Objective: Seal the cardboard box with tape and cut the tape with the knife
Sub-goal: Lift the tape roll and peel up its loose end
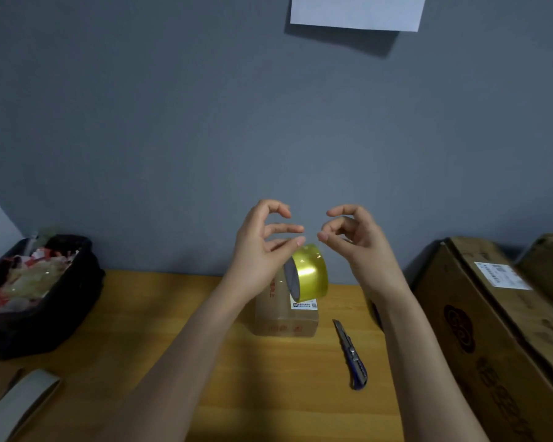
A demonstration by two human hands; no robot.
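A small cardboard box (284,320) with a white label lies on the wooden table at the centre. A yellow tape roll (310,272) stands tilted over the box's top; whether it rests on the box or hangs is unclear. My left hand (262,244) is raised just left of the roll, fingers curled, with the thumb tip at the roll's top edge. My right hand (355,237) hovers to the right, fingers curled and apart, with nothing visible in it. The fingertips of both hands nearly meet above the roll. A blue utility knife (351,355) lies on the table right of the box.
A black bin (45,317) full of tape scraps and wrappers stands at the left. Large cardboard cartons (492,330) line the right side. A grey strip (16,406) lies at the front left corner. A grey wall with a white sheet (358,11) rises behind the table (160,314).
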